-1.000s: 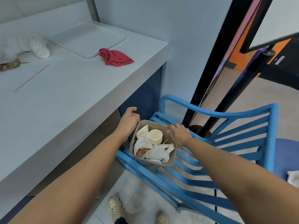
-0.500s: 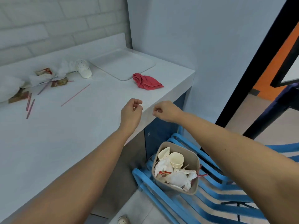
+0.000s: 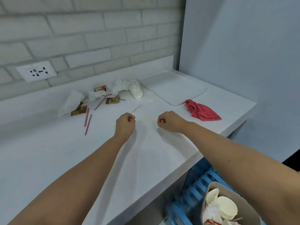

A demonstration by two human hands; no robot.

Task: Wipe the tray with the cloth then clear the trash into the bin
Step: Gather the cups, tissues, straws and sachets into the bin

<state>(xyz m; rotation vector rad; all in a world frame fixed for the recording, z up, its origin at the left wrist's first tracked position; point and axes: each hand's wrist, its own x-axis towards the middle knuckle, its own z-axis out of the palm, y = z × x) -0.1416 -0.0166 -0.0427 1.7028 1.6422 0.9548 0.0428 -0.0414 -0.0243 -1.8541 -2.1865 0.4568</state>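
The left hand (image 3: pixel 125 123) and right hand (image 3: pixel 170 121) are held over the counter (image 3: pixel 146 159), fingers curled into fists with nothing gripped. The red cloth (image 3: pixel 202 111) is left just beside the tray (image 3: pixel 175 88) (near corner). A paper cup (image 3: pixel 135 90) is tipped beside the tray, and the bin (image 3: pixel 235 192) is set below on a blue chair (image 3: pixel 203 184).

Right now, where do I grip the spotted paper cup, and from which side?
I'd grip the spotted paper cup across its mid-body from above, fingers on its left and right flanks. It lies on its side, roughly front to back, with tissues crowding its left and the tray close on its right.
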